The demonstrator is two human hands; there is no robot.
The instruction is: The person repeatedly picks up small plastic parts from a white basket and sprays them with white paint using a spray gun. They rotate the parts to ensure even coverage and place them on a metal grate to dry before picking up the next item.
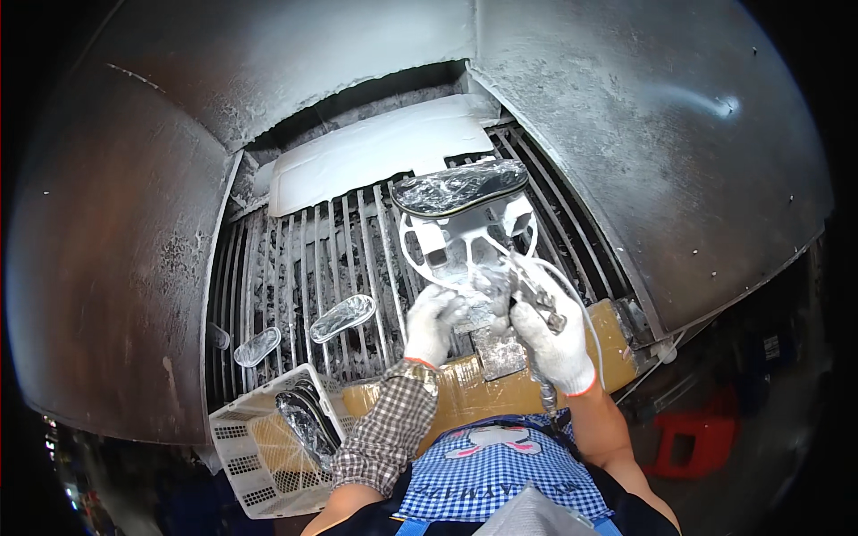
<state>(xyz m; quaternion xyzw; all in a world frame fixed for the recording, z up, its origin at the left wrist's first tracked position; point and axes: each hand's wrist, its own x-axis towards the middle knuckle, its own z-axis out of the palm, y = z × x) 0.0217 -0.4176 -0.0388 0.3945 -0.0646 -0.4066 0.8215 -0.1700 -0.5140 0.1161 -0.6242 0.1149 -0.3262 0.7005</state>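
Observation:
In my right hand (552, 344), white-gloved with an orange cuff, is a metal spray gun (536, 293) with a hose. My left hand (432, 323), in the same kind of glove, has its fingers curled at the near edge of a white openwork frame (472, 248). Whether those fingers grip the frame or something small is hidden. On the frame's far side lies a curved dark piece (460, 189) with a shiny, crinkled, film-like surface. Below the frame, between my hands, a whitish coated block (499, 353) stands.
Metal walls (626, 107) enclose a slatted grate (308, 268). A white sheet (375, 152) covers its far part. Oval film-topped pieces (343, 319) lie on the left slats. Near left, a white plastic basket (255, 438) holds dark pieces. Brown tape-covered board (456, 393) lines the front; a red stool-like object (693, 438) stands right.

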